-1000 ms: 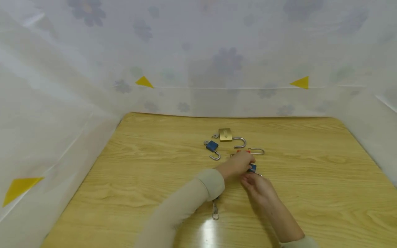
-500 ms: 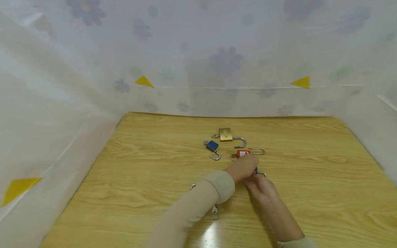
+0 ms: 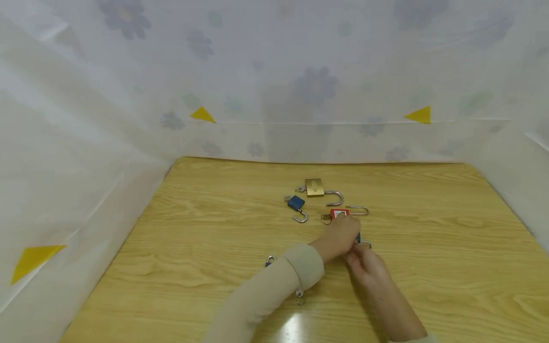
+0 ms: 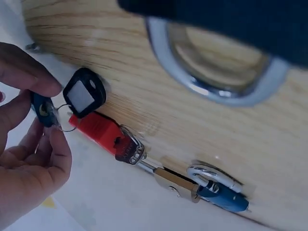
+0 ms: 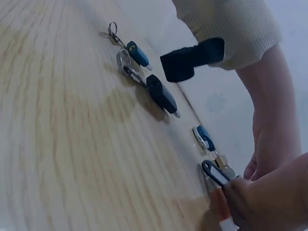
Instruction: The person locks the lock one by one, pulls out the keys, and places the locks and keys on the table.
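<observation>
A small blue padlock, its shackle swung out to the right, is held between both hands in the head view. My left hand reaches over it from the left and grips its body. From the near side, the fingers of my right hand pinch it too. In the left wrist view the padlock shows end-on with a key ring, from which a black tag hangs. Just behind the left hand lies a red padlock with its long shackle open; the hand covers part of it.
Farther back on the wooden table lie a brass padlock and another blue padlock, both with open shackles and keys. A further padlock and a key lie partly under the left sleeve. Patterned white curtain surrounds the table.
The left hand has shifted slightly right and closer over the blue padlock, uncovering more of the red one. The right hand has moved slightly right with it.
</observation>
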{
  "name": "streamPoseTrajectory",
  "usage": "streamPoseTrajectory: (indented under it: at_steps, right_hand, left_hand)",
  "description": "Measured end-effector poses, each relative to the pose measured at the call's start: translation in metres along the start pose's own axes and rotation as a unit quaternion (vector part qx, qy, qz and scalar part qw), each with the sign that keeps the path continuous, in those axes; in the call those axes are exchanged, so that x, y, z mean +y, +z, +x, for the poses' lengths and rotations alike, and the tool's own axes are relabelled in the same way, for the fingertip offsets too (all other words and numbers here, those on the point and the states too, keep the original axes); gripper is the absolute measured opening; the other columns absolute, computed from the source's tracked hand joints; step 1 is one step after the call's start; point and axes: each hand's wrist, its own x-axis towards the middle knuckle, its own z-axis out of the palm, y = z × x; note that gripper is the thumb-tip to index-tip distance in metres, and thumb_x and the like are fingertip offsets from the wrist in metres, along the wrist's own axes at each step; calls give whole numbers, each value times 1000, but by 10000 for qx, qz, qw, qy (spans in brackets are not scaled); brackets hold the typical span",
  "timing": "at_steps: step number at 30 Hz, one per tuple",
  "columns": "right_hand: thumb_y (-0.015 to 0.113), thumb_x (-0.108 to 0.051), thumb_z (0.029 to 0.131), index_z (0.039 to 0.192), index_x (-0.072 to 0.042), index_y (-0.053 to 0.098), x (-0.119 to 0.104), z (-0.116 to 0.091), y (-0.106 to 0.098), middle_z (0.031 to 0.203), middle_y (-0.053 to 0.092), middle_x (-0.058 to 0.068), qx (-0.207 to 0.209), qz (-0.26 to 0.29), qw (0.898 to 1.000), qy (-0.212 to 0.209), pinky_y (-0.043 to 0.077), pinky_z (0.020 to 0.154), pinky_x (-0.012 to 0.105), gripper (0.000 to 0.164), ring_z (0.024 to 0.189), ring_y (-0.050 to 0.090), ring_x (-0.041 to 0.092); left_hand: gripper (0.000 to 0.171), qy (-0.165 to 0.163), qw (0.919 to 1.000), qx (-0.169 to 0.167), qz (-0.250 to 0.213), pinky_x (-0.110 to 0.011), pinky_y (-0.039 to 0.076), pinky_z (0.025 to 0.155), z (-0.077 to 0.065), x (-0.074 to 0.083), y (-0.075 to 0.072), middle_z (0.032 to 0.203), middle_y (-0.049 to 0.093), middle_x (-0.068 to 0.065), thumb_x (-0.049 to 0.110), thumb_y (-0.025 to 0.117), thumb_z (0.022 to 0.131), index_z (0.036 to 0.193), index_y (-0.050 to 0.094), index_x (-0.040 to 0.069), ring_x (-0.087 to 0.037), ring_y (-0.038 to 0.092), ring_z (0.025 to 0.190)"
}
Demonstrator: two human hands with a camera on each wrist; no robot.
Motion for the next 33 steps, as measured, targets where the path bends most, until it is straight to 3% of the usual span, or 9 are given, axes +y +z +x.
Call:
streamPoseTrajectory:
  at_steps: [4, 7, 10, 15, 17, 21, 25, 30, 33]
  right_hand:
    - [24, -3, 99, 139, -4, 22, -11, -7, -3, 110, 55, 0, 171, -166, 9997, -88, 44, 95, 14, 40, 88, 59, 1]
    - [26, -8, 100, 137, -1, 27, -17, -15, -2, 85, 62, -7, 361, -831, 9952, -359, 49, 85, 13, 38, 84, 61, 0]
    - [26, -9, 100, 139, 6, 22, -20, -22, 1, 87, 62, -11, 459, -1717, 9818, -677, 49, 88, 14, 42, 85, 62, -1]
    - [31, -10, 100, 133, 10, 30, -24, -30, 9, 86, 63, -14, 597, -2691, 9551, -1085, 51, 87, 17, 39, 84, 65, -1]
    - [32, -11, 100, 134, 12, 30, -25, -33, 13, 84, 64, -14, 614, -2957, 9453, -1229, 52, 84, 18, 41, 83, 65, -1]
    - [34, -11, 100, 132, 14, 35, -26, -37, 20, 82, 64, -15, 570, -3472, 9239, -1507, 54, 79, 19, 40, 80, 65, -1]
    - [35, -8, 99, 128, 14, 41, -26, -39, 25, 79, 63, -16, 511, -3813, 9061, -1759, 55, 75, 18, 37, 78, 64, -1]
    - [36, -7, 99, 126, 15, 44, -25, -40, 29, 78, 63, -15, 401, -3954, 8980, -1890, 56, 73, 19, 36, 76, 64, 1]
    - [37, -7, 99, 125, 15, 45, -24, -41, 31, 79, 63, -13, 337, -3980, 8973, -1879, 56, 73, 19, 35, 77, 64, 1]
  left_hand:
    - [16, -370, 9878, 27, -1511, -11, 43, 71, -2, 1, -7, 94, 65, 6, 19, 67, 85, 99, 63, 14, -3, 58, 85]
    - [14, -537, 9633, 66, -2631, -8, 39, 63, -7, 0, -15, 91, 66, 6, 18, 67, 85, 98, 66, 12, 0, 54, 78]
    - [14, -555, 9395, 247, -3370, -7, 37, 61, -14, -4, -19, 90, 67, 5, 19, 68, 85, 97, 68, 11, 1, 52, 74]
    - [24, -782, 8728, 546, -4787, -7, 42, 61, -29, -13, -19, 95, 69, -2, 19, 70, 84, 103, 69, 5, 1, 54, 73]
    - [29, -1001, 8485, 593, -5163, -9, 45, 60, -35, -16, -20, 94, 70, -4, 22, 71, 83, 105, 68, 3, 2, 56, 71]
    - [30, -1349, 8125, 808, -5613, -12, 47, 57, -47, -16, -22, 89, 70, -8, 23, 71, 82, 101, 68, 1, -2, 59, 69]
    - [29, -1844, 7651, 1062, -6077, -15, 50, 61, -58, -13, -23, 93, 69, -8, 22, 73, 81, 100, 68, 1, -7, 64, 78]
    - [25, -2363, 7343, 1298, -6230, -17, 51, 62, -67, -10, -22, 92, 70, -5, 24, 75, 79, 93, 68, 5, -10, 66, 83]
    - [23, -2460, 7047, 1353, -6516, -19, 51, 61, -72, -10, -20, 88, 71, -5, 23, 75, 78, 91, 68, 5, -8, 65, 79]
